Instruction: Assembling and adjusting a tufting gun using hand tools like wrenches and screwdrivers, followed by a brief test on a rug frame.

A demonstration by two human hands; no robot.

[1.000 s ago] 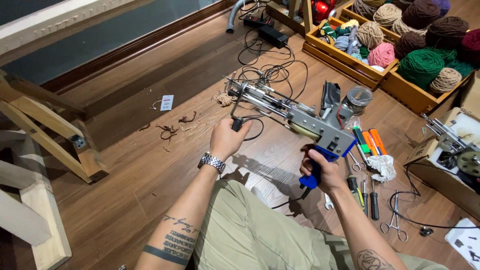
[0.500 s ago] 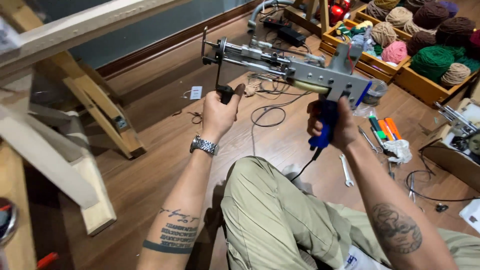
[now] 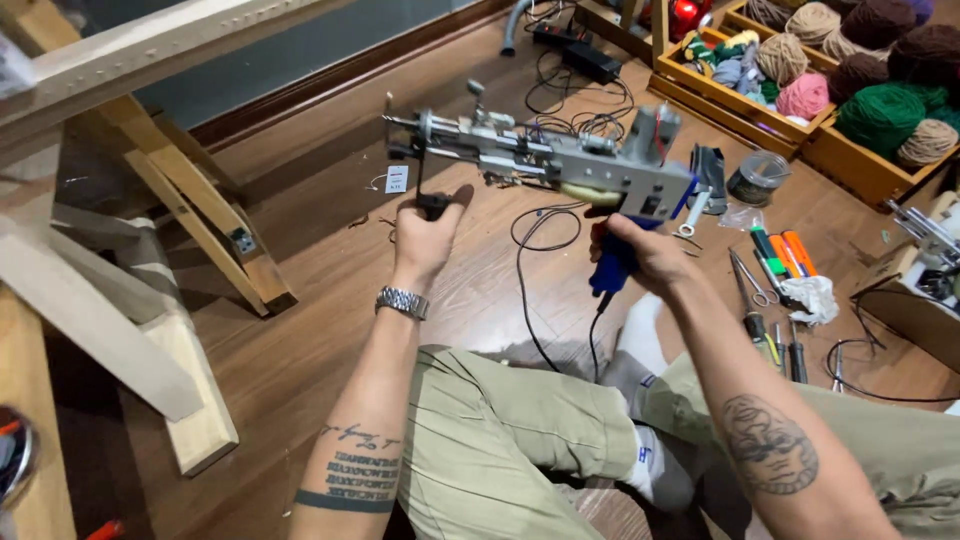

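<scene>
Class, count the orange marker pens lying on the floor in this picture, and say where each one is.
2. Both orange markers lie side by side on the wooden floor, right of the green marker and just above the crumpled white cloth. Others may be hidden beneath the clutter.

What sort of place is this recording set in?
Likely a home rug-tufting workshop: wooden crates of yarn balls, a timber frame, and a tufting gun held by both hands above a wood floor.

Upper right of the frame: wooden crates (image 3: 870, 165) hold yarn balls, among them a green one (image 3: 880, 115) and a pink one (image 3: 803, 95). Right of centre, orange markers (image 3: 790, 252), scissors (image 3: 750, 280) and a crumpled white cloth (image 3: 808, 297) lie on the wood floor (image 3: 310, 330). A timber frame (image 3: 120, 250) fills the left.
</scene>
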